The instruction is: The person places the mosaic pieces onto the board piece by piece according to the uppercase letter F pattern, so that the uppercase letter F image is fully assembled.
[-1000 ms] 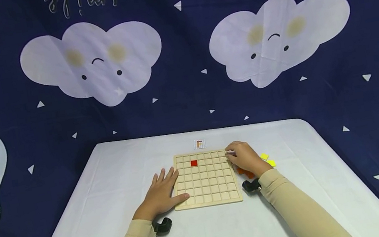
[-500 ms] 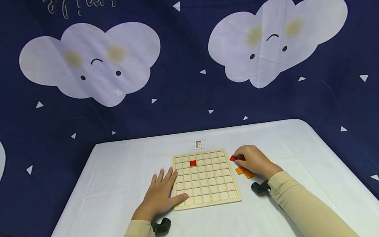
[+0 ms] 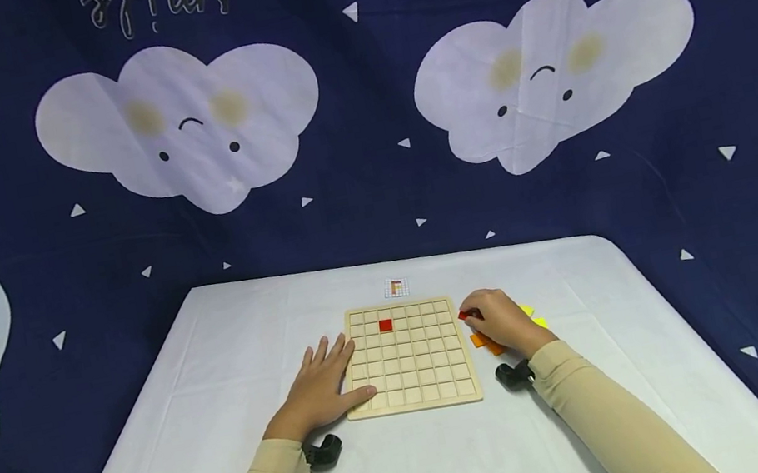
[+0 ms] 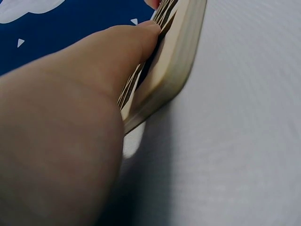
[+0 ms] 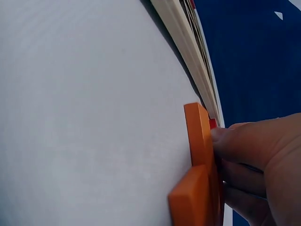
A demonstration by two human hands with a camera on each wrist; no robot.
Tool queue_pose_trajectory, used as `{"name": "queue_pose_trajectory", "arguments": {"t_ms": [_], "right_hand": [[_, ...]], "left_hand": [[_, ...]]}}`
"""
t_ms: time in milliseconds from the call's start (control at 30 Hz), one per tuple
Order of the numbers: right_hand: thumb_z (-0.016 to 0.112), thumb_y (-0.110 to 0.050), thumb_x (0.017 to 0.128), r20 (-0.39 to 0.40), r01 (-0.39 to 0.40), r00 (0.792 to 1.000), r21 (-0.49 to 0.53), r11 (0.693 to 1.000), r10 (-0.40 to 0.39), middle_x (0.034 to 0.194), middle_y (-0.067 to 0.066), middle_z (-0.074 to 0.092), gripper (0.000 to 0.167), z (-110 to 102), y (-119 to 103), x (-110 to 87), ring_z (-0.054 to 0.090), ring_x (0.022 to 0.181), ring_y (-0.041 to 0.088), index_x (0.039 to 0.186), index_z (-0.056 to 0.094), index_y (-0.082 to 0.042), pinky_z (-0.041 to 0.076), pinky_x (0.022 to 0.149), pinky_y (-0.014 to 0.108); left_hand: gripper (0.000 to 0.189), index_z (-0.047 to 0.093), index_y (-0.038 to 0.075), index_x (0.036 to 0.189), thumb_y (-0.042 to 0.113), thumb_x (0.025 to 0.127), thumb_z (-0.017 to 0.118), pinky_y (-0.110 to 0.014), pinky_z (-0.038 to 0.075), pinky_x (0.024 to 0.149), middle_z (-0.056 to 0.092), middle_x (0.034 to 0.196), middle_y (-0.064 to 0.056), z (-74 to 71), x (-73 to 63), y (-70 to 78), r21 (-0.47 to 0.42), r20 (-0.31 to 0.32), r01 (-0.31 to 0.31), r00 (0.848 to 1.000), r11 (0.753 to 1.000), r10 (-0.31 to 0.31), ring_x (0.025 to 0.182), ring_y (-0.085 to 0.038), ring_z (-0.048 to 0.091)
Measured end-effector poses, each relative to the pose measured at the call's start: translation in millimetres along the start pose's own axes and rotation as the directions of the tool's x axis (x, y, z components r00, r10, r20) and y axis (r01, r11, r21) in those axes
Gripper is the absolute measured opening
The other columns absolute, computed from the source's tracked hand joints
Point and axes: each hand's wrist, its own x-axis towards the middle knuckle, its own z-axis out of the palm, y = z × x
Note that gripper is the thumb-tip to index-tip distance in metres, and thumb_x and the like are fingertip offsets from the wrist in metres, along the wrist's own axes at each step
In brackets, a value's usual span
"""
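A wooden grid board [image 3: 402, 368] lies on the white table, with one red square tile [image 3: 385, 326] set in a cell near its far edge. My left hand [image 3: 315, 391] rests over the board's left side, fingers spread and thumb on the near left corner; that thumb [image 4: 146, 40] lies on the rim in the left wrist view. Just right of the board, my right hand [image 3: 504, 320] pinches another red tile [image 3: 462, 315] between thumb and fingertips. In the right wrist view its thumb [image 5: 225, 139] touches this tile, which is mostly hidden behind an orange tile [image 5: 197, 127].
Several orange tiles [image 3: 495, 349] lie below the right hand, and yellow tiles [image 3: 540, 322] sit to its right, partly covered by it. A small printed pattern card [image 3: 396, 288] lies beyond the board. A dark blue cloth [image 3: 376, 220] with clouds hangs behind the table.
My right hand has drawn back from the board's right edge to the tiles, and a red tile now shows at its fingertips. The left hand stays in place on the board.
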Motion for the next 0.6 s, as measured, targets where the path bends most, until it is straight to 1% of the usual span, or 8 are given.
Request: {"name": "queue_pose_trajectory", "arguments": {"t_ms": [133,200,367,500,600], "right_hand": [[0.079,0.001,0.091,-0.004,-0.004,1.000,0.003,1.000,0.004,0.106,0.010,0.074,0.013,1,-2,1.9,0.070,0.099,0.029,0.104,0.081,-0.003,0.058,0.089,0.046],[0.079,0.002,0.091,-0.006,-0.012,1.000,0.006,1.000,0.012,0.106,0.010,0.074,0.013,1,-3,3.2,0.070,0.099,0.028,0.103,0.081,-0.003,0.058,0.089,0.045],[0.079,0.002,0.091,-0.029,-0.017,0.999,0.009,1.000,0.017,0.110,0.012,0.074,0.015,0,-5,8.6,0.070,0.104,0.031,0.105,0.080,-0.001,0.058,0.091,0.046],[0.078,0.001,0.092,-0.041,0.003,0.999,0.019,1.000,-0.002,0.111,0.012,0.074,0.015,0,-10,15.1,0.070,0.107,0.032,0.107,0.080,0.000,0.058,0.093,0.046],[0.079,0.000,0.092,-0.044,0.036,0.998,0.034,0.999,-0.034,0.110,0.011,0.075,0.013,3,-17,21.3,0.070,0.107,0.031,0.106,0.080,0.000,0.057,0.094,0.045]], "left_hand": [[0.102,0.033,0.007,0.166,0.075,0.094,0.058,-0.057,0.004,0.125,0.023,0.172,-0.012,0.0,-0.4,0.0,-0.006,-0.011,-0.010,1.000,1.000,0.010,0.158,-0.040,0.010],[0.102,0.032,0.007,0.166,0.075,0.094,0.058,-0.057,0.003,0.125,0.022,0.172,-0.012,-0.2,-0.5,0.0,-0.006,-0.007,-0.009,1.000,1.000,0.009,0.158,-0.040,0.009],[0.101,0.033,0.007,0.166,0.074,0.094,0.058,-0.057,0.004,0.125,0.023,0.172,-0.013,0.4,0.0,-1.1,-0.002,-0.009,-0.015,1.000,1.000,0.015,0.158,-0.040,0.010],[0.102,0.032,0.008,0.166,0.076,0.094,0.056,-0.056,0.003,0.125,0.021,0.172,-0.012,0.4,0.2,-1.9,0.001,-0.002,-0.016,1.000,1.000,0.016,0.158,-0.039,0.009],[0.103,0.031,0.009,0.167,0.077,0.094,0.056,-0.055,0.002,0.125,0.020,0.172,-0.011,-0.1,-0.3,-2.1,0.001,0.002,-0.013,1.000,1.000,0.013,0.158,-0.039,0.008]]}}
